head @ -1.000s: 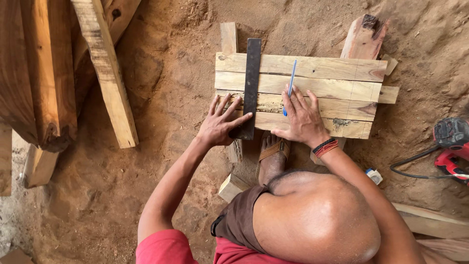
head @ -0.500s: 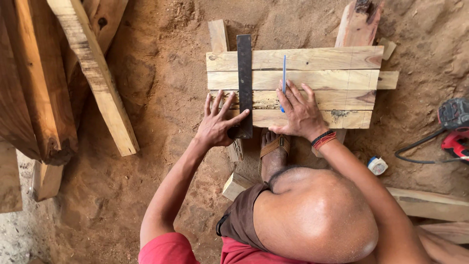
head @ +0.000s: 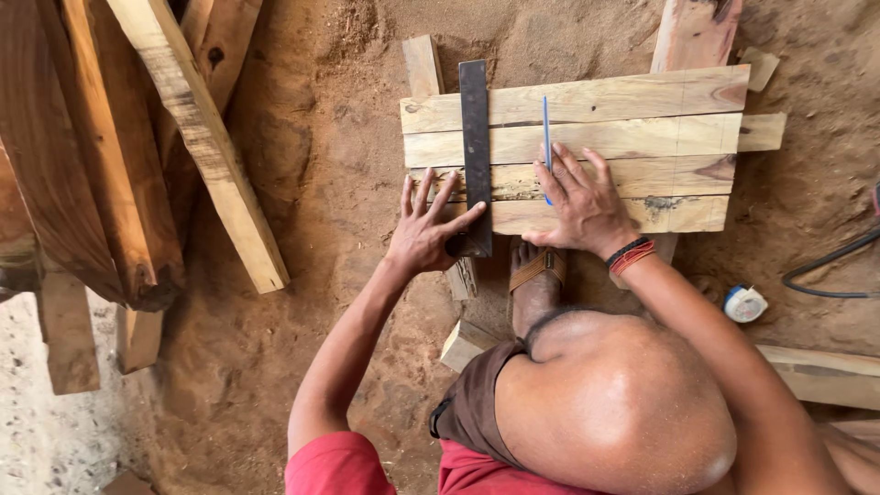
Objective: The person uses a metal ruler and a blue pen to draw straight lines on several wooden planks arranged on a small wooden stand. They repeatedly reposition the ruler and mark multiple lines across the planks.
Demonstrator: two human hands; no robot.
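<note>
Right hand (head: 583,203) pinching a blue pencil (head: 546,137) against pale wooden boards (head: 642,137), left hand (head: 429,229) fingers spread, pressing flat on the lower end of a dark metal ruler (head: 475,137) laid across the boards, sandy ground (head: 321,183) beneath, sandalled foot (head: 536,275) just below, timber planks (head: 197,137) leaning at left.

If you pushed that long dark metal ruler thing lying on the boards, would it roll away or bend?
Probably neither. The dark metal square looks flat and straight, so it would likely slide across the planks rather than roll. It lies level across several boards without sagging, which suggests it is stiff. The left hand presses its lower end, so it may slip easily if let go.
</note>
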